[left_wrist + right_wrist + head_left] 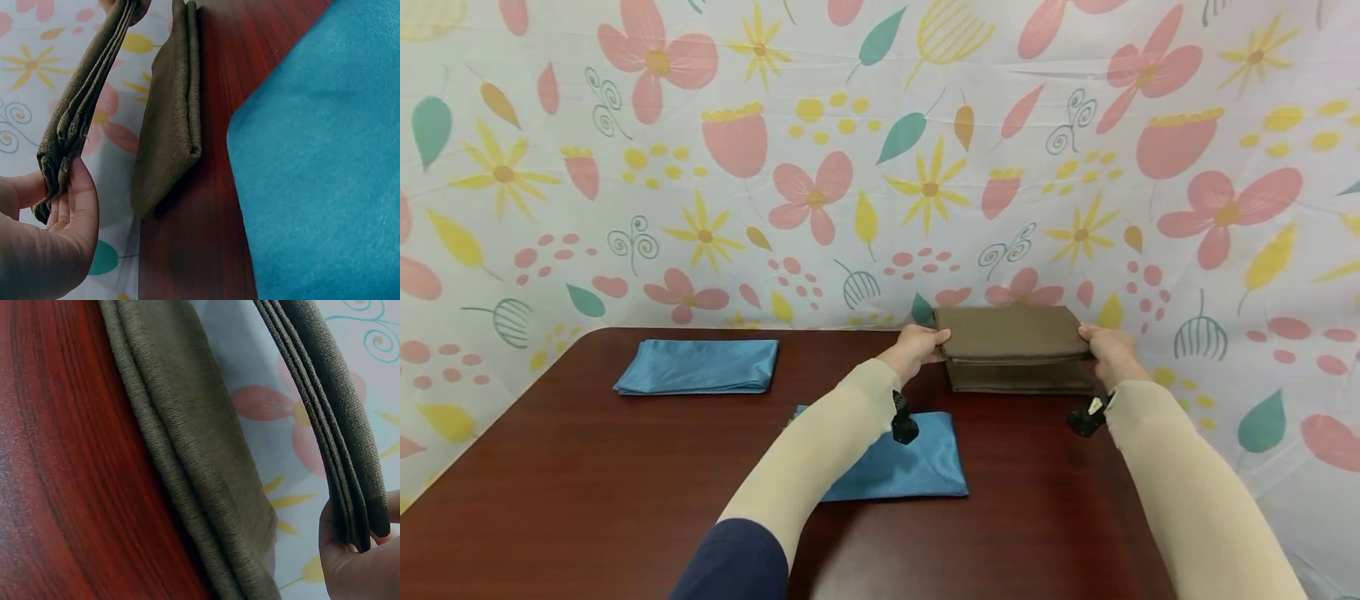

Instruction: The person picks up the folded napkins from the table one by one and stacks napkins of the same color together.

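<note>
Both hands hold up a folded brown cloth [1011, 333] by its two short ends, above a second folded brown cloth [1022, 377] lying on the table. My left hand [913, 352] pinches the left end between thumb and fingers, and the stacked layers show in the left wrist view. At the other end my right hand [1112, 354] pinches the layers the same way. In the wrist views a gap separates the held cloth from the lower brown cloth [169, 125]. A folded blue cloth [917, 458] lies below the left forearm, which partly covers it.
Another folded blue cloth [700, 367] lies at the back left of the dark red-brown table [587, 467]. Behind the table's far edge hangs a white curtain [865, 125] printed with flowers and leaves. Small black devices sit at both wrists.
</note>
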### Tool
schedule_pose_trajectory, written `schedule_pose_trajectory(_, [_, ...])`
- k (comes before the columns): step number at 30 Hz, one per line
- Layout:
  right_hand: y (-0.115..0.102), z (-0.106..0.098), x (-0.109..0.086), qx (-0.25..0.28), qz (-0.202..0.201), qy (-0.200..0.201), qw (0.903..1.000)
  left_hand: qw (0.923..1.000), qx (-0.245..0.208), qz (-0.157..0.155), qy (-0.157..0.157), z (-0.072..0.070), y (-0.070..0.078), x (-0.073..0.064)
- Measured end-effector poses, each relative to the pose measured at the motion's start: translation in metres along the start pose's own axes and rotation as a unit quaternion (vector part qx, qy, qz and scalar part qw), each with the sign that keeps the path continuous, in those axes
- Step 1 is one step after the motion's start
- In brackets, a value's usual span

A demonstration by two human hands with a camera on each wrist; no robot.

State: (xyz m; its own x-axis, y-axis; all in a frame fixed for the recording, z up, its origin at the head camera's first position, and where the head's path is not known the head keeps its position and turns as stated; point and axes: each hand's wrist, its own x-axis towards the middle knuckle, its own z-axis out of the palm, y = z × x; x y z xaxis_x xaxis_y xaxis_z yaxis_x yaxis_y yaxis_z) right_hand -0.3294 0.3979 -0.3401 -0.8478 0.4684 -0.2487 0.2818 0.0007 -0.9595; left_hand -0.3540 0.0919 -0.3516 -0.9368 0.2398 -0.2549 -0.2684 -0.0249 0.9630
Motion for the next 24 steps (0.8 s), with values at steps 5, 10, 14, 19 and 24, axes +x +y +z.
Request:
schedule_pose_trajectory(5, [0.006, 0.002, 0.002, 0.024, 0.007, 0.002, 0.9997, 1.0000, 0.001, 0.000, -0.001, 0.001, -0.003, 0.004])
schedule_pose_trajectory(10, [0.011, 0.002, 0.006, 0.037, 0.025, 0.015, 0.9989, 0.9998, 0.019, 0.000, 0.006, 0.004, -0.007, 0.006])
schedule_pose_trajectory(14, [0.014, 0.001, 0.009, 0.019, 0.039, 0.032, 0.9985, 0.9993, 0.032, -0.001, 0.021, 0.011, -0.008, 0.003])
schedule_pose_trajectory(19, [0.019, 0.004, 0.011, 0.008, 0.034, 0.071, 0.9969, 0.9995, 0.027, -0.014, 0.013, 0.014, -0.001, -0.009])
schedule_pose_trajectory(24, [0.023, 0.005, 0.013, 0.018, 0.022, 0.090, 0.9956, 0.9988, 0.042, -0.015, 0.019, 0.017, -0.026, 0.040])
